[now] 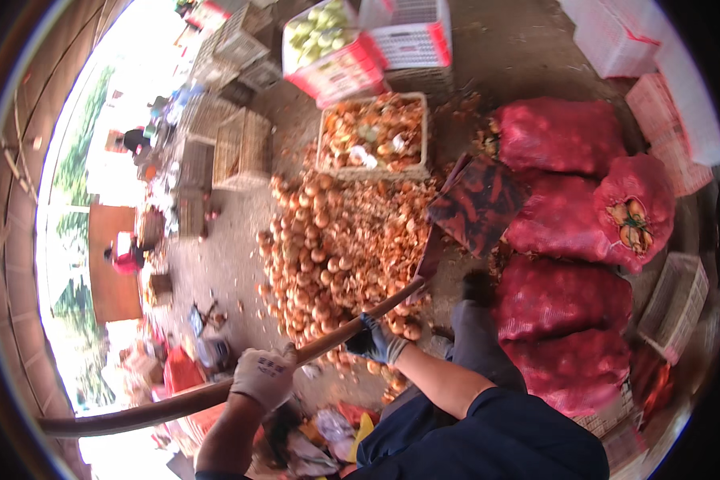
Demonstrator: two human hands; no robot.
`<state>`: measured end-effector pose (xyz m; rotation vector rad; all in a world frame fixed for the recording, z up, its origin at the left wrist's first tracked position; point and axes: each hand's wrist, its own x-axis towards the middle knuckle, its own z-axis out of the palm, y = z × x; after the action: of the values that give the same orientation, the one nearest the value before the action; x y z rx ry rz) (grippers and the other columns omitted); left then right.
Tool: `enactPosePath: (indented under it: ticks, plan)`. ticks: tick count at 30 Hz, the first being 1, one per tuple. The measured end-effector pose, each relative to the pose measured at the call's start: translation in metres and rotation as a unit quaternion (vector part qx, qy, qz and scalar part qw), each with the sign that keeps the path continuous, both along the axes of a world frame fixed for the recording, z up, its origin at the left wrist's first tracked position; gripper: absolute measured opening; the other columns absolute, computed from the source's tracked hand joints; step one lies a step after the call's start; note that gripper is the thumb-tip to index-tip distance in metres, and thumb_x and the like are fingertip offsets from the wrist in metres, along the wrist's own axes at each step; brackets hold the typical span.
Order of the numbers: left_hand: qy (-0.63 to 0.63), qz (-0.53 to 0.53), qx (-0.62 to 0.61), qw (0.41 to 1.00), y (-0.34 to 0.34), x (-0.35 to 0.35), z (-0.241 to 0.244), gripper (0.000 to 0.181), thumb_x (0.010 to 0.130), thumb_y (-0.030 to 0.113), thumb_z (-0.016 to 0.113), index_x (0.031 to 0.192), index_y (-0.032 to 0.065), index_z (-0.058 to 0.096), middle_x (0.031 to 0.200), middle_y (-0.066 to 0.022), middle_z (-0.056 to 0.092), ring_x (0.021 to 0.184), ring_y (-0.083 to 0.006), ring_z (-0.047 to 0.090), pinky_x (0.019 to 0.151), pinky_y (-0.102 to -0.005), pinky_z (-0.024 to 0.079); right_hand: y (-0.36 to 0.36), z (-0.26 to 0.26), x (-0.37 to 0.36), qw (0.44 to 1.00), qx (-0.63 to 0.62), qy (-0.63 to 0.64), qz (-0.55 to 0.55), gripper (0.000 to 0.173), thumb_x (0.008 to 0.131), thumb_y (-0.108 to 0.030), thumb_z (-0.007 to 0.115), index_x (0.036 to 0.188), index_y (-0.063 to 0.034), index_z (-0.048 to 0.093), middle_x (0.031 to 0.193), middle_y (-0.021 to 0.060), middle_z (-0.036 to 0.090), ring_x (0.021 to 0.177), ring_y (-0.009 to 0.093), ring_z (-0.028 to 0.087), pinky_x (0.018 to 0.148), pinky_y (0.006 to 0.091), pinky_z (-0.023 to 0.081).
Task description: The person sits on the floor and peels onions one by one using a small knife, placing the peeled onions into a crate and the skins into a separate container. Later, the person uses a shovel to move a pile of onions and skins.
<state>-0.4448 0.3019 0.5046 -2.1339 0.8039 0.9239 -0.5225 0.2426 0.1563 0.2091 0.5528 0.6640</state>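
A long wooden pole (186,405) slants across the view, and both my hands grip it. My left hand (267,375), in a white glove bearing writing, holds it lower left. Further up, my right hand (377,341), in a grey and black glove, wraps around it. The pole's far end meets a dark maroon strip beside a dark patterned piece (480,204); whether these are fixed to it I cannot tell. Beyond my hands, yellow onions (312,258) lie heaped on the floor, with loose onion skins (390,222) along their right side.
A crate (373,174) full of onion skins stands beyond the heap. Red mesh sacks (564,294) line the right, close to my leg (486,342). Pale green produce (321,33) fills another crate at the back. Bags (336,429) lie below my hands; a person (126,255) is far left.
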Motion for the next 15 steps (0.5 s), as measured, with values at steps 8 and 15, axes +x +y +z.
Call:
enactPosePath:
  ticks: [8,15]
  plan:
    - [0.079,0.349,-0.038,0.933,0.056,-0.176,-0.002,0.057,0.079,0.030,0.062,0.128,0.0088,0.043,0.095,-0.0196,0.067,0.082,-0.0384,0.067,0.072,-0.0469,0.051,0.012,-0.020,-0.125,0.954,-0.058,0.104,0.274,0.052,0.087,-0.050,0.065,0.107,-0.0028,0.055,0.096,0.0188,0.065,0.088,0.037,0.065,0.084,0.0582,0.053]
    - [0.241,0.799,-0.225,0.503,0.120,-0.414,-0.044,0.075,0.074,0.043,0.074,0.135,0.0090,0.047,0.105,-0.0194,0.067,0.097,-0.0353,0.065,0.083,-0.0419,0.051,-0.012,-0.079,-0.216,0.837,-0.190,0.151,0.490,0.037,0.093,-0.044,0.053,0.100,-0.0079,0.058,0.094,0.0169,0.063,0.087,0.034,0.062,0.085,0.0473,0.051]
